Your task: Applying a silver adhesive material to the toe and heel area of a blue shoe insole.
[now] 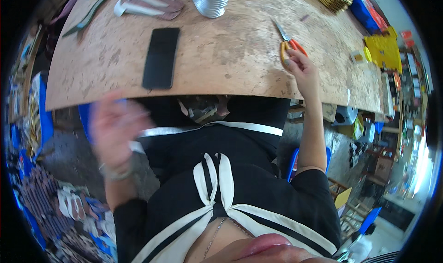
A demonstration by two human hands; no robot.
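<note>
Scissors (287, 40) show at upper right in the head view, over the table (230, 76), a handle between the right hand's (302, 69) narrowed fingers. At centre left, the left hand (117, 129) blurs; its fingers' state cannot be told. A phone (161, 58) lies upper left.
</note>
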